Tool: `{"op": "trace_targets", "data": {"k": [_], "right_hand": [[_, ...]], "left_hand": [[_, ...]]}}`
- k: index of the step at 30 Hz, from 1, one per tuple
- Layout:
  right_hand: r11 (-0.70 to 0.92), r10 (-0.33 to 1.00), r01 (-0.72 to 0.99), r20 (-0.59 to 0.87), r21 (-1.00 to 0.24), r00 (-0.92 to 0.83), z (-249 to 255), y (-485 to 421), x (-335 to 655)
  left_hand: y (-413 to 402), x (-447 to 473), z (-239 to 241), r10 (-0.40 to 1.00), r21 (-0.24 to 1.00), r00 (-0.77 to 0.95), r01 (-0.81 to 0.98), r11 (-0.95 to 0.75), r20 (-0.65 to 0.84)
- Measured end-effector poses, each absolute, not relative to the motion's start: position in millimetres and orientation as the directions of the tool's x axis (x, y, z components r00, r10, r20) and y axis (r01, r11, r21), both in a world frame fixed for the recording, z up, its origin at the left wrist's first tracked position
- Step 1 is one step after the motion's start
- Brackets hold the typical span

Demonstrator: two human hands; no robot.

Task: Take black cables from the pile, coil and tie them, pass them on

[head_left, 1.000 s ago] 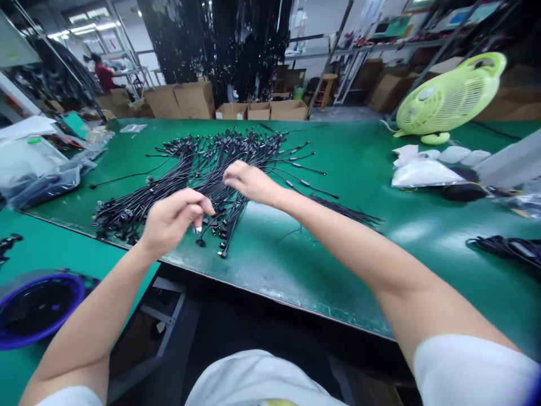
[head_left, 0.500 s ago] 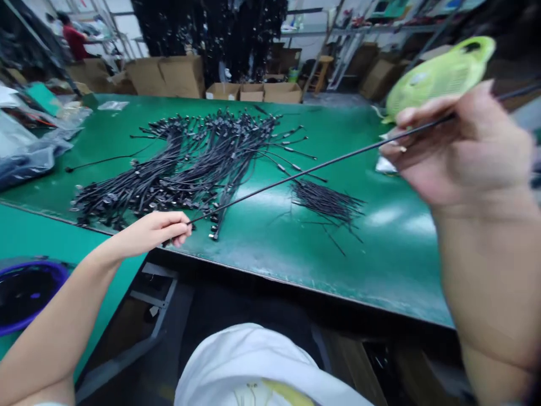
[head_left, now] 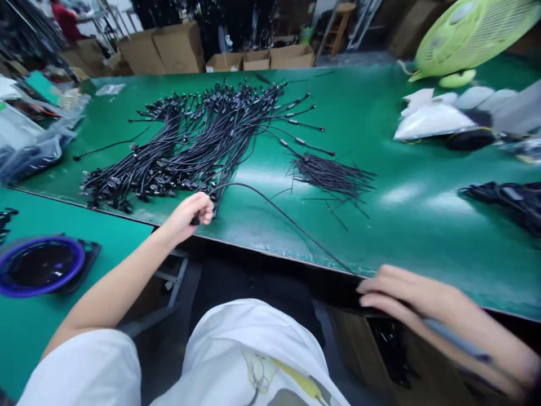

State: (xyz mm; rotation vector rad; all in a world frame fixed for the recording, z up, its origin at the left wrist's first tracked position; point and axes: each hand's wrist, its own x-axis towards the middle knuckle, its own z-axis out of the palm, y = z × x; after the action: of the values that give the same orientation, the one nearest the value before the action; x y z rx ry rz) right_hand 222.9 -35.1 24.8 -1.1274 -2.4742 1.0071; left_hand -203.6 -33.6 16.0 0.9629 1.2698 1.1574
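Along the near edge of a green worktable (head_left: 253,231), my left hand (head_left: 196,213) was curled closed around one end of a thin black cable (head_left: 287,217), just beside the connectors of a large heap of black cables (head_left: 186,146). From that fist the cable rose in a low arch, then sloped down to the right, over the table's front edge. At its far end was my right hand (head_left: 406,290), blurred, its fingers narrow and close together; I could not tell whether they gripped the cable. A slim grey object (head_left: 459,341) showed beneath that hand, too blurred to identify. Between the heap and the table's right side lay a pile of short black strands (head_left: 333,176). Farther right stood a lime-green fan (head_left: 473,36), with a white bag (head_left: 433,119) just in front of it.
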Motion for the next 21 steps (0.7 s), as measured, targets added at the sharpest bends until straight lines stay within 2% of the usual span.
{"op": "trace_targets", "data": {"k": [3,4,6,7,9,11,12,14,16,17,19,21], "right_hand": [[0.454,0.495,0.424,-0.174,-0.784,-0.852,10.3,-54.5,179.5],[0.4,0.401,0.371,-0.205,-0.838,-0.893,4.6,-58.4,166.0],[0.17,0.279,0.324,-0.27,-0.931,-0.922,-8.3,-63.7,145.6],[-0.002,0.273,0.312,-0.301,-0.95,-0.914,-14.8,-65.8,139.8],[-0.338,0.36,0.24,-0.361,-0.91,-0.86,-25.7,-69.2,138.0],[-0.494,0.529,0.117,-0.405,-0.861,-0.746,-31.2,-69.2,148.7],[-0.484,0.624,0.075,-0.404,-0.872,-0.669,-31.8,-67.1,157.7],[-0.34,0.806,0.109,-0.349,-0.934,-0.478,-31.0,-59.5,179.7],[-0.087,0.94,0.326,-0.186,-0.941,-0.285,-30.1,-52.1,199.3],[0.064,0.967,0.471,-0.061,-0.88,-0.247,-30.1,-50.7,205.3],[0.37,0.922,0.685,0.158,-0.627,-0.353,-29.5,-55.1,205.2],[0.636,0.769,0.677,0.231,-0.37,-0.596,-25.0,-66.9,188.5]], "left_hand": [[-40.6,-171.0,10.9,0.977,0.957,0.062,-0.194,0.214,-0.205],[-45.1,-162.2,11.1,0.976,0.955,0.089,-0.202,0.215,-0.201],[-55.6,-150.9,13.2,0.971,0.948,0.126,-0.223,0.226,-0.202],[-60.8,-148.7,14.8,0.968,0.942,0.139,-0.237,0.24,-0.211],[-70.3,-151.3,18.6,0.958,0.923,0.156,-0.266,0.277,-0.242],[-78.5,-162.2,24.2,0.956,0.912,0.136,-0.291,0.29,-0.261],[-82.1,-170.2,27.9,0.961,0.912,0.095,-0.303,0.275,-0.259],[-88.4,-189.4,36.5,0.973,0.926,-0.047,-0.321,0.199,-0.225],[-92.6,-207.4,43.3,0.963,0.94,-0.222,-0.334,0.074,-0.154],[-93.6,-212.9,44.4,0.949,0.946,-0.297,-0.324,0.0,-0.102],[-94.4,-211.5,39.9,0.919,0.97,-0.391,-0.202,-0.134,0.046],[-95.5,-190.8,27.9,0.915,0.974,-0.335,0.107,-0.198,0.223]]}}
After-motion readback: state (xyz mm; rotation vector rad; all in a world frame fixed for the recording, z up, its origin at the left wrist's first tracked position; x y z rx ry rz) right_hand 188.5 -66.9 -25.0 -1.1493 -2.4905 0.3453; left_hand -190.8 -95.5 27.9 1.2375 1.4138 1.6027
